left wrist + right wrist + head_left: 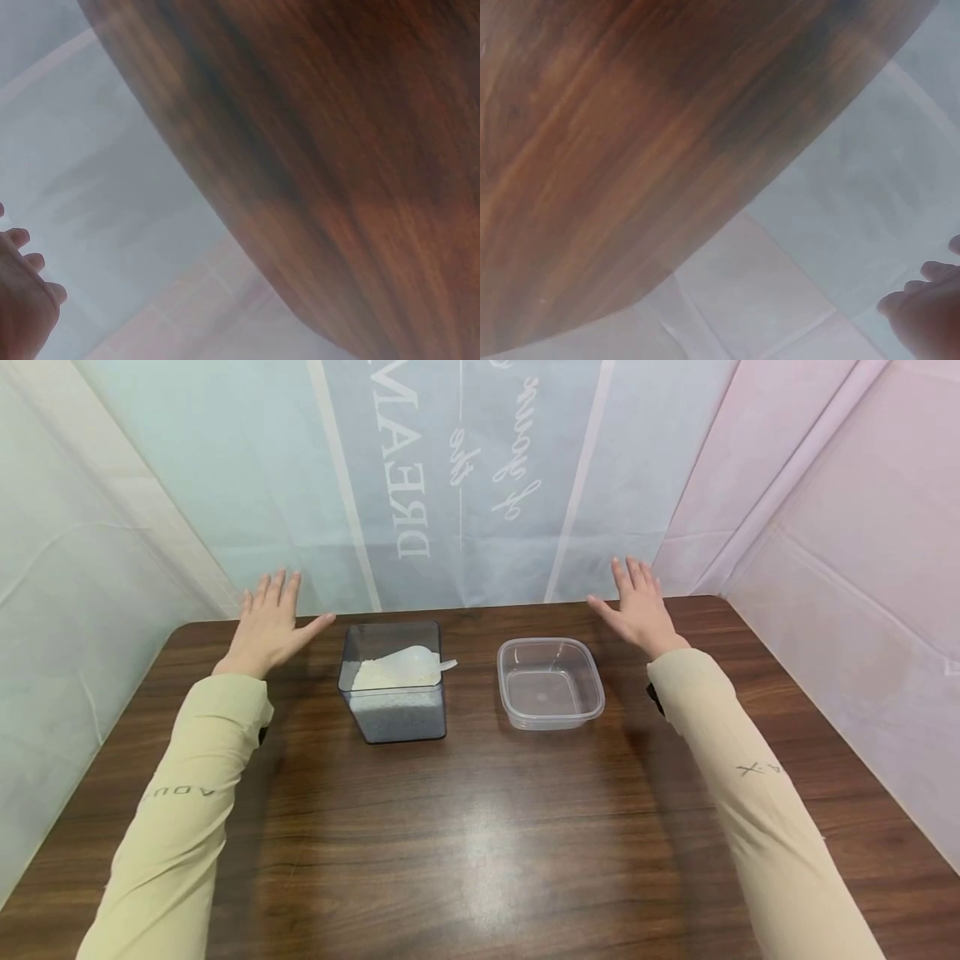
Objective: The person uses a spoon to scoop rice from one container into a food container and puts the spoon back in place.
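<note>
My left hand point(267, 625), fingers straight and thumb spread, is held out left of a dark translucent bin point(401, 718) and holds nothing. White powder or fine grains point(375, 677) fill much of that bin, and a white scoop point(411, 663) lies on top with its handle over the right rim. To the right stands a clear square plastic tub point(551, 722) with nothing inside. Beyond its right side my right hand point(641, 608) is stretched out, fingers extended and holding nothing. Each wrist view catches only part of a hand at a lower corner.
Both containers stand toward the far edge of a dark wood-grain table point(450, 835). A pale blue curtain with lettering point(465, 485) hangs behind it. White sheeting point(862, 568) closes in the left and right sides.
</note>
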